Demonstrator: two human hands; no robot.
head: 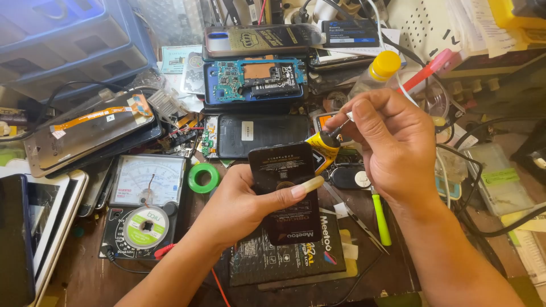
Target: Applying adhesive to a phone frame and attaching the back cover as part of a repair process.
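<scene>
Left hand (239,207) grips a black phone (284,190), thumb pressed across its back, fingers wrapped behind, holding it upright and a little tilted over the middle of the bench. Right hand (392,142) is up beside it, fingertips pinched on a small tool (340,129) whose tip points down at the yellow glue tube (322,146) just behind the phone's top corner. Under the phone lies a black box (296,253), flat on the table. To the left sits an analog multimeter (145,202) with a solder wick reel (147,225) on its dial, and a green tape roll (203,177) just beside it. Further back, an opened phone with a blue circuit board (254,79) showing. Tweezers (355,216) and a green pen (381,219) rest near the right wrist.
</scene>
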